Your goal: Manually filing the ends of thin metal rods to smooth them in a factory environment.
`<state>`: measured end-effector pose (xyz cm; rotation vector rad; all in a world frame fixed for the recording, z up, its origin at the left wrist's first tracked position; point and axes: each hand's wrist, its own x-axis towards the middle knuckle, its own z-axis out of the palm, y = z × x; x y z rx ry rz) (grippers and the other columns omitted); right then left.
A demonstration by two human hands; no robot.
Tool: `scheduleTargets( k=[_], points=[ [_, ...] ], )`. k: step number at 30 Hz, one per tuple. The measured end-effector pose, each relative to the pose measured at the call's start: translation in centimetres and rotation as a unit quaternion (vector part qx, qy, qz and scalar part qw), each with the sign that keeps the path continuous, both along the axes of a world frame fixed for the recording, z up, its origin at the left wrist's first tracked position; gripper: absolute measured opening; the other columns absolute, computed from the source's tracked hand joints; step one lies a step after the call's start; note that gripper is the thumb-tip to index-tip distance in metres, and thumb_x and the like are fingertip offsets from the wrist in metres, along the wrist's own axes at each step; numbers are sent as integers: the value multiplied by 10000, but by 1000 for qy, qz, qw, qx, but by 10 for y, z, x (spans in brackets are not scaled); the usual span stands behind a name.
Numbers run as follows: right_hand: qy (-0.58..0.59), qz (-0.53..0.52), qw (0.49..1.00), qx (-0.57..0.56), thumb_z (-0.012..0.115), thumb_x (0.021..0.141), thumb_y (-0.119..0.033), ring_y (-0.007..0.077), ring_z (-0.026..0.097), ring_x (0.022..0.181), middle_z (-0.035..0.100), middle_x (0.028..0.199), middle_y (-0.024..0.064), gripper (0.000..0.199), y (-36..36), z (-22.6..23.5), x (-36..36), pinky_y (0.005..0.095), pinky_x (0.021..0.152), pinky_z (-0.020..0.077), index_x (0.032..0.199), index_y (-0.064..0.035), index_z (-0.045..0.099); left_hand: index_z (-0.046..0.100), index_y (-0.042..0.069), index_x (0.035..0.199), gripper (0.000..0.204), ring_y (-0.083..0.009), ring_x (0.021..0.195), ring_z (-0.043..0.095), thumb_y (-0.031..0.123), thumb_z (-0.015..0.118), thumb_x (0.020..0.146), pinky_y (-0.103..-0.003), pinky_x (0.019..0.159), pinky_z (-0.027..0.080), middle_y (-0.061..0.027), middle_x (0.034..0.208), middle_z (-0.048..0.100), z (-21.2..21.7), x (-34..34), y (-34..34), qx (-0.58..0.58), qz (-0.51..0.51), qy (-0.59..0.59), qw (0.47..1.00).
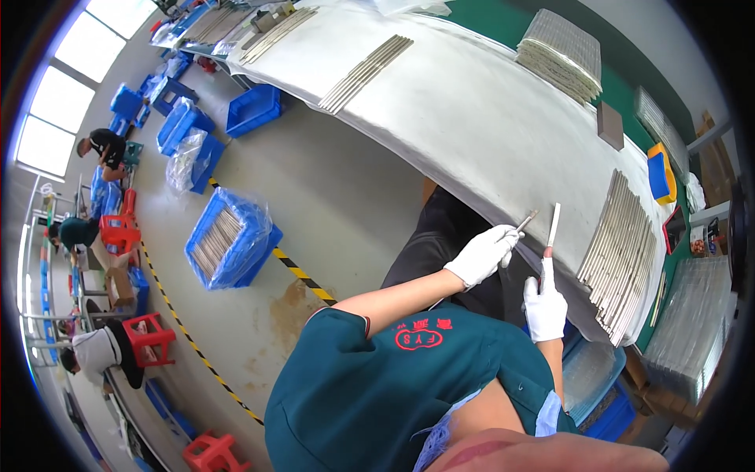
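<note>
My left hand point(483, 256), in a white glove, is closed around a slim metal rod point(528, 220) whose tip points up and away over the table's near edge. Beside it, my right hand point(545, 307) is gloved too, with a fingertip showing uncovered. Its fingers grip a flat, pale metal strip point(555, 225) that stands up from them. A small gap separates the two pieces. To the right of that strip, a row of several long metal strips point(620, 259) lies side by side on the white-covered table point(472, 118).
Another small group of strips point(367, 74) lies farther left. A stack of clear plastic trays point(560, 51), a brown block point(609, 126) and a yellow-and-blue box point(661, 175) sit along the far side. Left on the floor, a blue crate point(255, 236) holds rods. Co-workers sit at far left.
</note>
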<state>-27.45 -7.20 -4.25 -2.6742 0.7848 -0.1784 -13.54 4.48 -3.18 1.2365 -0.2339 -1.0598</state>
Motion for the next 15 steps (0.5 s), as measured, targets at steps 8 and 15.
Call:
scheduleTargets(
  k=[8, 15],
  points=[
    [-20, -44, 996, 73, 507, 840, -188, 282, 555, 475, 561, 596, 116, 635, 2, 2, 0, 379, 485, 460, 1416, -210, 241, 521, 61, 1113, 250, -21, 374, 307, 204, 432, 928, -176, 337, 249, 25, 612, 477, -5, 2, -1, -6, -9, 21, 1000],
    [-15, -74, 991, 114, 519, 844, -217, 317, 570, 506, 561, 595, 128, 634, 2, 9, 4, 409, 504, 454, 1413, -200, 241, 524, 61, 1112, 255, -20, 374, 316, 210, 429, 928, -176, 334, 257, 26, 611, 476, -6, 2, -3, -11, -13, 25, 1000]
  ],
)
